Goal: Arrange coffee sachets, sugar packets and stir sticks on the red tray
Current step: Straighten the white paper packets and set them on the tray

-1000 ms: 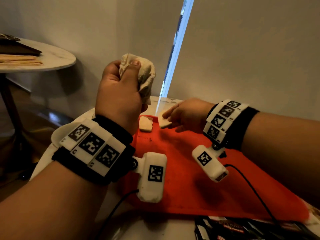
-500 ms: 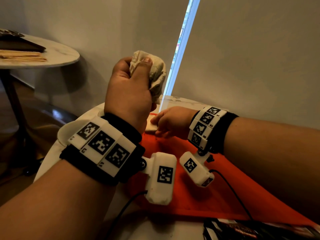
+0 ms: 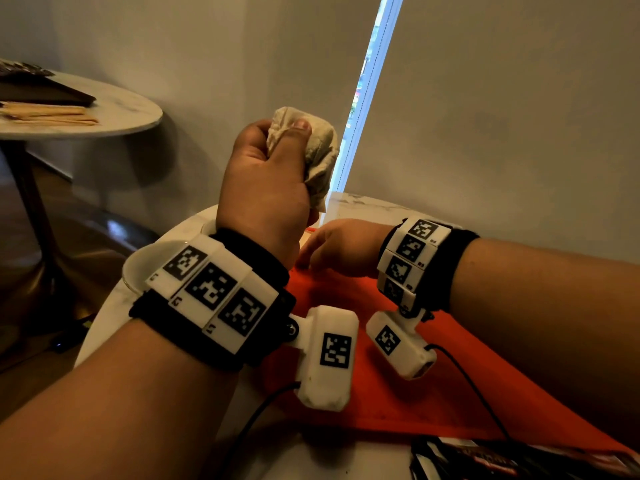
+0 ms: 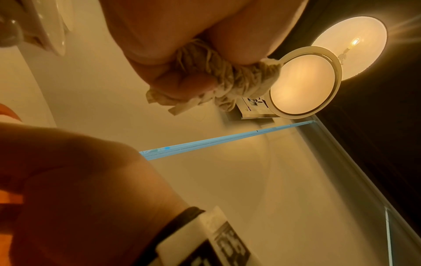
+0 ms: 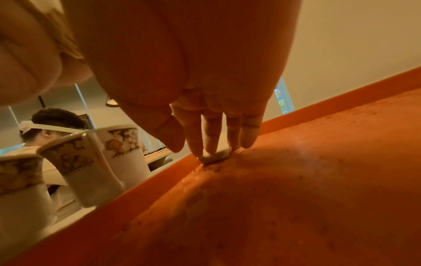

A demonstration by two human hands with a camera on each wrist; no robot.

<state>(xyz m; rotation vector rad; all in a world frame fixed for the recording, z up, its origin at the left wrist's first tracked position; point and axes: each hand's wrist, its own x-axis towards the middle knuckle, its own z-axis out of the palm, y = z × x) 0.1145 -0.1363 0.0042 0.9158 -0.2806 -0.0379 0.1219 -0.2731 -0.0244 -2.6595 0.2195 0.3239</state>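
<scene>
We see the left hand (image 3: 263, 188) raised above the table, fist closed tight around a crumpled beige cloth (image 3: 320, 157) that bulges out past the thumb. The right hand (image 3: 341, 245) reaches low over the red tray (image 3: 398, 393), fingers (image 5: 210, 133) extended downward, their tips pressing a small white packet (image 5: 215, 157) near the tray's far corner, at about eleven o'clock from the tray's middle; we read no print on it. Dark specks dot the tray floor. Two floral-banded cups (image 5: 109, 162) stand just outside the tray's left edge. At five o'clock, dark sachets (image 3: 512, 459) lie off the tray; their red lettering is too blurred to read.
</scene>
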